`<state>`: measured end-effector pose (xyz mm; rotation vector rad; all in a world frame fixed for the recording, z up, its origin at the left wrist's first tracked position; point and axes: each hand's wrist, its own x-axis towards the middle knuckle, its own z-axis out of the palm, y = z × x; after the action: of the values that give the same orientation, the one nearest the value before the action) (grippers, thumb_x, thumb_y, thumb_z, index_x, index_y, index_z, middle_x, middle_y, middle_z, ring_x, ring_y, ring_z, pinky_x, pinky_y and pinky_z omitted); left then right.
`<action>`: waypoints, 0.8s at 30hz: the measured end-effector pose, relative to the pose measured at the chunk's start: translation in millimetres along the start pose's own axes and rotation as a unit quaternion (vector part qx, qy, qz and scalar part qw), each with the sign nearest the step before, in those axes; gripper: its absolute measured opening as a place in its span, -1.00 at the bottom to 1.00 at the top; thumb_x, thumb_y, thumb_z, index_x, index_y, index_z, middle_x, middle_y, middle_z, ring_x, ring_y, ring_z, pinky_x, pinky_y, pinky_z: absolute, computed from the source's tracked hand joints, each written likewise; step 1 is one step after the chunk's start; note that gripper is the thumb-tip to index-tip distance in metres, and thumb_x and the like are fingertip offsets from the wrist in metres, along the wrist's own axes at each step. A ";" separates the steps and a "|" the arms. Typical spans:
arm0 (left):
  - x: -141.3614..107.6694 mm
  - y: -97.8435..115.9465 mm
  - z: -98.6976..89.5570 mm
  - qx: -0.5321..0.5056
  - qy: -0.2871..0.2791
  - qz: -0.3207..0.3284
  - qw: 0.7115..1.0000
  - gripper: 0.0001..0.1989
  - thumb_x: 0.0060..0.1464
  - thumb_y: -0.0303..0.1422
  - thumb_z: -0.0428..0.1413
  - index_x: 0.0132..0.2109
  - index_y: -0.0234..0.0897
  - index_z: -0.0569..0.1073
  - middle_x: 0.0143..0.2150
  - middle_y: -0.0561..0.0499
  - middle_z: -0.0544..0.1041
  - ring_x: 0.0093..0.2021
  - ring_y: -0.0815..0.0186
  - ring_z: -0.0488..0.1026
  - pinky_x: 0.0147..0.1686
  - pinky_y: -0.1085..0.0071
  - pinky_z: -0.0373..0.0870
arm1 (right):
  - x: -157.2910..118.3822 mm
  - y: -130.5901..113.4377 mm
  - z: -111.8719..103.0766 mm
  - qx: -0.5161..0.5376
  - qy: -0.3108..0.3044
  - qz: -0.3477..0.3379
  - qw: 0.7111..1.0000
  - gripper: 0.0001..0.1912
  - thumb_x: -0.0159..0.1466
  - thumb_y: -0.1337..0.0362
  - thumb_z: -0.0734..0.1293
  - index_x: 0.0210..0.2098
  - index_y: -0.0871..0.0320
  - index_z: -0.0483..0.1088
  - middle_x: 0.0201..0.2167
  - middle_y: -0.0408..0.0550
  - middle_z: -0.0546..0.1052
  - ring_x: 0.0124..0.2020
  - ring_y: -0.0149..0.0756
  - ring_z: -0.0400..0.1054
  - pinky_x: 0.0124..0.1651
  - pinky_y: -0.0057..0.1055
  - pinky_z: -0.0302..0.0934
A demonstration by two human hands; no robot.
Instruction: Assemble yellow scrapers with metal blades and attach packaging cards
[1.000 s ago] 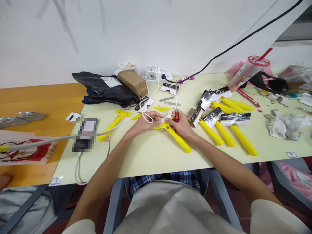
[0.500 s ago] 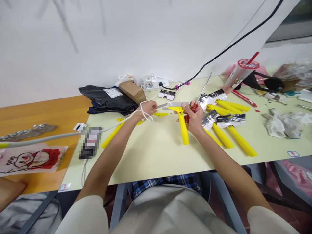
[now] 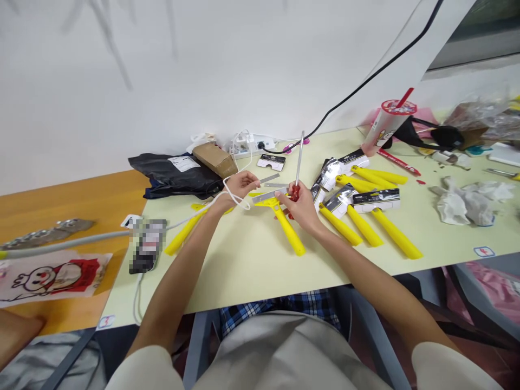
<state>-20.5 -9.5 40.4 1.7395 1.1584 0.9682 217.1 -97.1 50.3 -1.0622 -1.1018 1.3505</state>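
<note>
Between the fingertips of my left hand point(image 3: 240, 185) is a thin, flat metal blade point(image 3: 270, 177), pointing right. My right hand point(image 3: 304, 208) is closed on a yellow scraper point(image 3: 289, 230) and also on a screwdriver point(image 3: 299, 162). The screwdriver has a red handle and its shaft points up. The scraper's head, with a metal strip along it, faces my left hand, and its handle slants down to the right. Another blade point(image 3: 275, 185) is just beyond the scraper head. A white cable loops across my left wrist.
Several yellow-handled scrapers point(image 3: 396, 233) with black-and-white cards lie at right. Another yellow handle point(image 3: 184, 233) is beside my left forearm. Behind are a black plastic bag point(image 3: 174, 176), a cardboard box point(image 3: 215, 158) and a power strip point(image 3: 247, 146). A drink cup point(image 3: 382, 127) stands back right.
My right hand has moved left with the scraper and screwdriver, bringing the scraper head near my left hand. The scraper has tilted and the screwdriver stands more upright. My left fingers still pinch the blade.
</note>
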 end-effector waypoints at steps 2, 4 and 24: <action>-22.6 -2.5 6.6 -0.063 0.055 -0.010 0.996 -0.53 0.11 0.06 0.42 -0.17 -0.27 0.58 -0.22 -0.13 0.69 -0.22 0.22 0.59 -0.14 0.29 0.50 | -2.9 5.4 3.2 -0.019 -0.032 0.016 0.999 -0.40 0.17 0.05 0.65 -0.24 -0.05 0.13 -0.41 -0.33 0.26 -0.51 -0.23 0.48 -0.62 -0.25 0.49; -42.8 -7.4 10.6 -0.079 0.084 -0.025 0.993 -0.51 0.04 0.07 0.47 -0.20 -0.26 0.57 -0.26 -0.09 0.67 -0.26 0.24 0.56 -0.19 0.31 0.48 | -4.4 13.0 5.8 -0.040 -0.056 0.031 0.997 -0.43 0.18 0.08 0.63 -0.23 -0.05 0.12 -0.42 -0.34 0.27 -0.55 -0.26 0.44 -0.62 -0.25 0.45; -18.4 -18.1 -17.0 0.180 -0.103 0.058 0.977 -0.69 0.17 -0.14 0.27 -0.04 -0.23 0.61 -0.04 -0.13 0.67 -0.08 0.11 0.55 0.02 0.15 0.47 | 9.0 50.7 2.8 -0.206 0.011 -0.039 0.978 -0.62 0.21 0.12 0.49 -0.28 -0.02 0.16 -0.46 -0.29 0.27 -0.46 -0.28 0.16 -0.42 -0.34 0.07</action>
<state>-46.9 -18.9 27.4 2.1599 1.1563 0.6503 204.6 -89.7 0.8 -1.3127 -1.4304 1.0682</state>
